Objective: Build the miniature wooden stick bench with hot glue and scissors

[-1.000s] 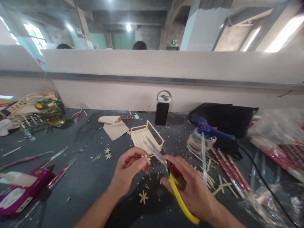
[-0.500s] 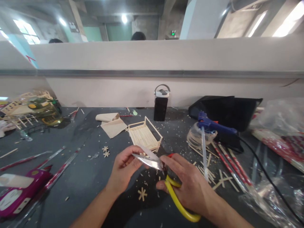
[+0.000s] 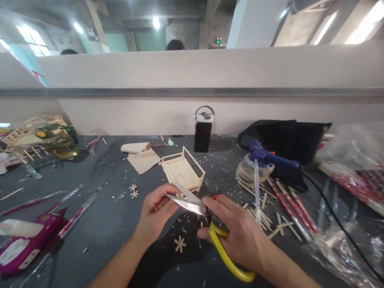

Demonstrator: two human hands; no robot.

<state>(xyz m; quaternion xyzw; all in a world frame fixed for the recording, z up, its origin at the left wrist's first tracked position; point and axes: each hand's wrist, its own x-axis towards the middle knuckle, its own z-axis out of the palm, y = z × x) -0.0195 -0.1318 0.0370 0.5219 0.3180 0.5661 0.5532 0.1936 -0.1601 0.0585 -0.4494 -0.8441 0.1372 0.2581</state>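
Observation:
My right hand (image 3: 237, 232) is wrapped round scissors (image 3: 229, 256) with yellow and red handles, whose blades point left. My left hand (image 3: 159, 212) is closed in a pinch at the blade tips, on a small pale wooden piece (image 3: 182, 196) mostly hidden by the fingers and blades. Just behind the hands sits a small tray-like frame of wooden sticks (image 3: 181, 172) with raised rails. A star-shaped stick piece (image 3: 180, 244) lies on the dark table below the blades. Two smaller stars (image 3: 134, 191) lie to the left of my left hand.
A blue glue gun (image 3: 273, 158) rests on a clear round container at right, its cable trailing forward. Loose sticks (image 3: 282, 226) and red-striped packets lie nearby. A dark-fronted bottle (image 3: 203, 136) stands at the back, brown paper (image 3: 143, 160) left of it. A magenta device (image 3: 30, 244) is at far left.
The yellow handle in my right hand has swung slightly outward to the right. My left hand has stayed almost still.

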